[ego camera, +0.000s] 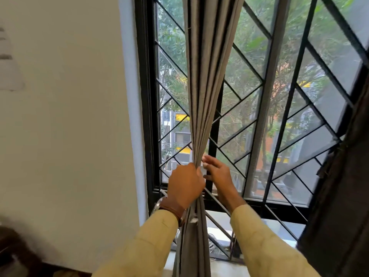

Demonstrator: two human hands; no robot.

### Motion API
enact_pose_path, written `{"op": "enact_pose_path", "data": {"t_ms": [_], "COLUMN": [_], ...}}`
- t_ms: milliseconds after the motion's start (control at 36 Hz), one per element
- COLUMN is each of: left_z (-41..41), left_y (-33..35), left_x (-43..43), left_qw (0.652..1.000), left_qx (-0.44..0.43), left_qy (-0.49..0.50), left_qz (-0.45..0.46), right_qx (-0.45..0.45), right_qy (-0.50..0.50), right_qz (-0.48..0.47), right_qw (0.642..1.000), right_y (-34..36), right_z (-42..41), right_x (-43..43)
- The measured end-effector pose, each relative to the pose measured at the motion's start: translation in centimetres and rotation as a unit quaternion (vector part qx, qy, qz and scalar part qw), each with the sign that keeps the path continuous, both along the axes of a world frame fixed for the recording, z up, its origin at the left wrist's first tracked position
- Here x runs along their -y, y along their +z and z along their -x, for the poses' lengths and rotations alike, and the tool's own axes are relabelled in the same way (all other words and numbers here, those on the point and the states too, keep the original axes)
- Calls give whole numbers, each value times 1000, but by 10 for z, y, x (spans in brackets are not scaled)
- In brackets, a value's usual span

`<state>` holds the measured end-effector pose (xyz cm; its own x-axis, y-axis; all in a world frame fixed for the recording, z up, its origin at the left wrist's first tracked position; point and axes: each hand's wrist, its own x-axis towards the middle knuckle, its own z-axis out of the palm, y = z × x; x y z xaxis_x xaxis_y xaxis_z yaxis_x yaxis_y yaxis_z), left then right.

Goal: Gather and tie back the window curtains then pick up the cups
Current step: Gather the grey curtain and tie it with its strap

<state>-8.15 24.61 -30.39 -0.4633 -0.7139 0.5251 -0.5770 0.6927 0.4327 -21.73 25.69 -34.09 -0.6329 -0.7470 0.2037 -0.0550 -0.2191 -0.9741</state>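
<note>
A grey curtain (pixel 207 66) hangs in front of the window, bunched into narrow pleats. My left hand (pixel 185 183) is clenched around the bunch at about sill height, squeezing it tight. Just to its right, my right hand (pixel 216 169) is beside the curtain with its fingers spread, fingertips near the fabric but gripping nothing. Below the grip the curtain falls loose past my left wrist, which wears a brown strap. A second, dark brown curtain (pixel 343 186) hangs at the right edge. No cups are in view.
The window has a black frame (pixel 146 116) and black diagonal grille bars (pixel 249 64), with trees and buildings outside. A cream wall (pixel 69 126) fills the left. A pale sill (pixel 219 260) runs below the window, with cables on it.
</note>
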Motion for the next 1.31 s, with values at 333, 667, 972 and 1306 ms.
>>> {"op": "enact_pose_path", "data": {"t_ms": [333, 667, 972, 1306], "left_z": [-9, -6, 1, 4], "left_y": [1, 7, 9, 8], "left_x": [-3, -1, 7, 9], "left_qw": [1000, 999, 999, 999], "left_qx": [-16, 0, 4, 9], "left_qy": [-14, 32, 44, 32], "left_qz": [4, -3, -31, -29], "right_qx": [-38, -13, -82, -85], "right_qy": [59, -52, -80, -11], "right_qz": [-19, 5, 51, 65], "right_qw": [997, 999, 992, 994], "right_y": [29, 18, 10, 7], "right_z": [5, 22, -6, -33], "right_x": [18, 8, -17, -21]}}
